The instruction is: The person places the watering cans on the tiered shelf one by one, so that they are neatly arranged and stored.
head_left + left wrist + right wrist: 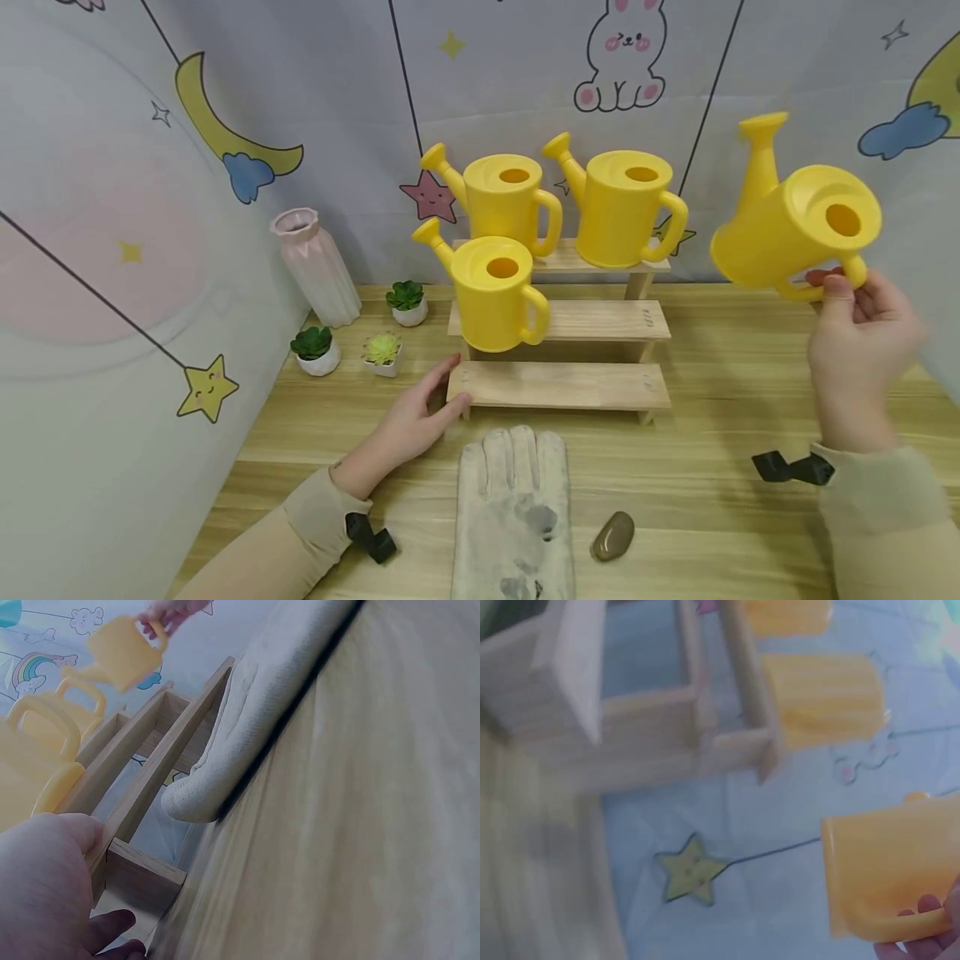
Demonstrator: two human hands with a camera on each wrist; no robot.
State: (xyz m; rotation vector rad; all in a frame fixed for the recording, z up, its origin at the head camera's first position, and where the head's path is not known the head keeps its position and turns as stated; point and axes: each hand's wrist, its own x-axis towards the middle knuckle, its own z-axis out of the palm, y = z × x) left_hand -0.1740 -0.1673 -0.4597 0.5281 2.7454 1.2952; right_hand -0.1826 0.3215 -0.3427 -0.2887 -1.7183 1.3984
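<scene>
In the head view my right hand (862, 354) grips the handle of a yellow watering can (780, 229), held tilted in the air right of a wooden tiered stand (555, 385). The right wrist view shows the same watering can (892, 862) with fingers round its handle. My left hand (408, 423) holds the left end of the stand's lowest step, thumb at the front edge; the left wrist view shows the thumb (79, 829) against the wood. Two watering cans (502, 196) (624, 208) stand on the top step, and another watering can (491, 296) on the middle step's left end.
A pale work glove (513, 517) lies before the stand, with a brown stone (613, 536) to its right. At left are a pink-white vase (318, 271) and small potted plants (317, 350). A patterned cloth (337, 100) hangs behind the table.
</scene>
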